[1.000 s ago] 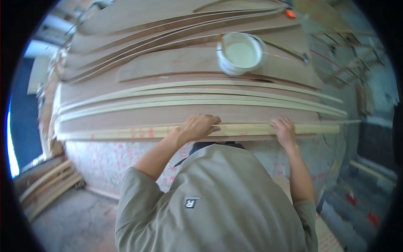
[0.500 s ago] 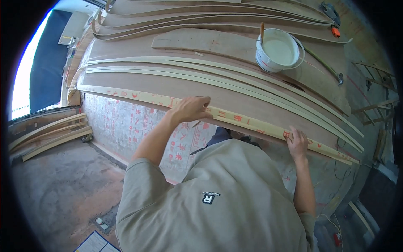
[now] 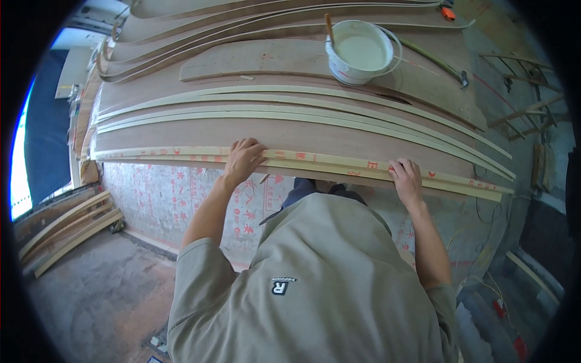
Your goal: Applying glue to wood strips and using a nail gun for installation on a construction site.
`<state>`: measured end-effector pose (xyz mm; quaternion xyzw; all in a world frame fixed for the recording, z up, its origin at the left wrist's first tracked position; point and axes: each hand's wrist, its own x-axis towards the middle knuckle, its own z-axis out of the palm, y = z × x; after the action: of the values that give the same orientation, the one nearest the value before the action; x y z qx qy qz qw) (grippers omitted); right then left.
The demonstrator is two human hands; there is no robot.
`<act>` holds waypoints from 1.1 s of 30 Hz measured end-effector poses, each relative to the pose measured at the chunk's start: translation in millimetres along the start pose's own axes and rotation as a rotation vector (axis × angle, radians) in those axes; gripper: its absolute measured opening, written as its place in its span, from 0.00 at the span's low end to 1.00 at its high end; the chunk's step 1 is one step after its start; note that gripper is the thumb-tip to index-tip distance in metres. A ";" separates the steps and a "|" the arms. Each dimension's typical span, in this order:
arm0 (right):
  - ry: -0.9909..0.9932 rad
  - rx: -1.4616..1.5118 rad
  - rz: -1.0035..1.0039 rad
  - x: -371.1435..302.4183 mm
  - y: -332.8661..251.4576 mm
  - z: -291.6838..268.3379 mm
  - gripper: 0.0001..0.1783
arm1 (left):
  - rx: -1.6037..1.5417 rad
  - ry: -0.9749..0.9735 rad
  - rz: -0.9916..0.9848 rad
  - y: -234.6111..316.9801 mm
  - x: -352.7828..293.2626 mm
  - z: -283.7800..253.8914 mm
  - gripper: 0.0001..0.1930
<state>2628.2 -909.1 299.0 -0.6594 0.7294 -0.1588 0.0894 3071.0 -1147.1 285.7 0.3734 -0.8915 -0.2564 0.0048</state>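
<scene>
Along the near edge of a brown board lies a pair of long, thin pale wooden strips (image 3: 315, 158), one against the other, with red print on them. A dark narrow line runs between the two. My left hand (image 3: 245, 161) grips them left of the middle, its fingers bent over the top and far side. Further right, my right hand (image 3: 406, 179) holds the same strips, fingertips over the upper face. Both thumbs are mostly hidden. Beyond my hands, several more pale strips (image 3: 290, 117) lie lengthwise on the board in gentle curves.
A white bucket (image 3: 344, 74) of pale liquid with a wooden handle (image 3: 329, 29) in it stands on the board. A hammer (image 3: 436, 62) lies to its right. Curved bands (image 3: 200, 43) stand at the back. Curved timbers (image 3: 75, 230) rest at lower left; a wooden frame (image 3: 526, 109) stands right.
The view has shifted and turned. The wooden strips have tilted in my hands, so a dark line between two of them now shows. Both hands remain on them at about the same places.
</scene>
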 end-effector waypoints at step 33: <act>0.073 0.082 0.173 331.7 -100.1 -29.9 0.14 | -0.218 0.229 0.049 -13.5 -10.3 27.3 0.12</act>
<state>2673.5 -1242.1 388.2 -0.5836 0.7792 -0.2041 0.1029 3081.9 -1135.9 257.6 0.3756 -0.8609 -0.3071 0.1534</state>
